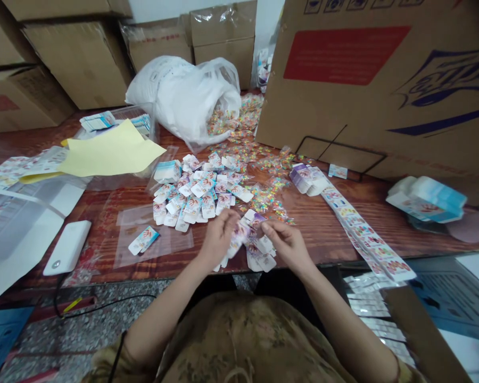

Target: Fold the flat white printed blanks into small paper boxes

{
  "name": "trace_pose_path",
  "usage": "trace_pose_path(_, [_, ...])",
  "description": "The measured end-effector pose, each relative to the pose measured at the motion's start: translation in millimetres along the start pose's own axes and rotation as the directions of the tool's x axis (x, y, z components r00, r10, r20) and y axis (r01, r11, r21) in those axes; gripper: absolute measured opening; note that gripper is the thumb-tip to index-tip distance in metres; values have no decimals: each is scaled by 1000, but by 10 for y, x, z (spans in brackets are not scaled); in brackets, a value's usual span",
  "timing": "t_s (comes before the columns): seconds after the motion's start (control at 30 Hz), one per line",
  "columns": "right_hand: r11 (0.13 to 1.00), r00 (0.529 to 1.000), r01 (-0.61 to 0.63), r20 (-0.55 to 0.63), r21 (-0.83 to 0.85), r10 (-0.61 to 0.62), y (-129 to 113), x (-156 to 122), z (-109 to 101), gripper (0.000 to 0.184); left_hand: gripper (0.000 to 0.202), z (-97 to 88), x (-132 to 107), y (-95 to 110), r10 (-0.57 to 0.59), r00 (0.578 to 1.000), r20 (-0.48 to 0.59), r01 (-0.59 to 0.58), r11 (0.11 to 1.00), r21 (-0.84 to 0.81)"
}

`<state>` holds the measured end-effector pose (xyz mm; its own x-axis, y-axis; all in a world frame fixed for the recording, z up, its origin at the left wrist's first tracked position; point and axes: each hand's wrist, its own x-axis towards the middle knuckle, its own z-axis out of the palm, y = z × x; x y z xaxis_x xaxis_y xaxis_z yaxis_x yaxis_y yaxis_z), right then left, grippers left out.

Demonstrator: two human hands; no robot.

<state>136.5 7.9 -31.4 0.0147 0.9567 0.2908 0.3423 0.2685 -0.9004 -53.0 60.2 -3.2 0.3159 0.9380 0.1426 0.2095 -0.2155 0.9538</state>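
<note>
My left hand (219,238) is closed on a small purple-and-white printed card (238,237) near the table's front edge. Just right of it, my right hand (290,243) has thumb and forefinger pinched together beside the card; what sits between them is too small to make out. Below and between the hands lie several more small white cards (261,259). Beyond my left hand is a heap of blue, purple and white cards (197,192). Tiny clear packets with colourful bits (268,196) are scattered right behind the hands.
A white sack (179,96) spills packets at the back. A big carton (355,106) stands at right, near a printed strip (365,234) and a card stack (427,199). At left are a yellow sheet (114,151), a white power bank (67,247) and a plastic sleeve (171,242).
</note>
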Motion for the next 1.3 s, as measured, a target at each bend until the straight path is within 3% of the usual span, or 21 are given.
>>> trace_pose_path(0.07, [989,999,-4,-38,-149,-1,105,39,-1,23,31,-221,254,32,85,981,-173,-74,995,71])
trace_pose_path(0.13, [929,995,65,88,-365,-35,182,84,2,19,34,-480,520,80,217,921,-324,-139,959,249])
trace_pose_path(0.2, [818,970,160,243,-552,-26,228,131,8,23,41,-676,697,129,327,870,-368,-110,858,501])
trace_pose_path(0.27, [731,950,214,313,-648,-1,260,184,5,29,46,-725,714,155,407,845,-347,-63,721,691])
trace_pose_path(0.33, [712,941,236,338,-662,3,297,246,-22,34,42,-610,569,138,443,856,-265,-80,621,780])
trace_pose_path(0.4, [718,926,266,377,-643,-5,348,317,-72,35,33,-378,320,71,433,893,-124,-179,595,784])
trace_pose_path(0.5, [721,876,322,482,-613,20,431,433,-159,34,22,19,-65,-85,323,938,124,-317,659,682])
trace_pose_path(0.57, [729,839,342,543,-593,47,470,506,-203,32,17,230,-247,-191,226,949,222,-317,699,641])
trace_pose_path(0.7, [729,800,376,597,-572,56,472,614,-248,26,21,446,-391,-324,121,942,312,-319,603,731])
trace_pose_path(0.8, [729,784,390,618,-562,56,451,675,-256,21,25,489,-396,-355,106,938,331,-336,522,784])
trace_pose_path(0.93, [749,797,367,602,-552,54,483,754,-260,15,23,506,-396,-372,99,936,337,-340,496,799])
trace_pose_path(1.03, [789,813,359,583,-499,-1,514,777,-301,14,23,497,-406,-369,102,943,318,-321,538,779])
trace_pose_path(1.13, [841,858,349,502,-412,-110,440,730,-382,20,35,460,-390,-312,139,961,237,-267,677,686])
trace_pose_path(1.23, [876,904,340,376,-341,-205,217,623,-439,24,52,421,-312,-177,153,983,101,-183,863,471])
trace_pose_path(1.3, [896,917,337,315,-290,-243,28,539,-433,25,55,410,-233,-59,79,993,93,-98,968,232])
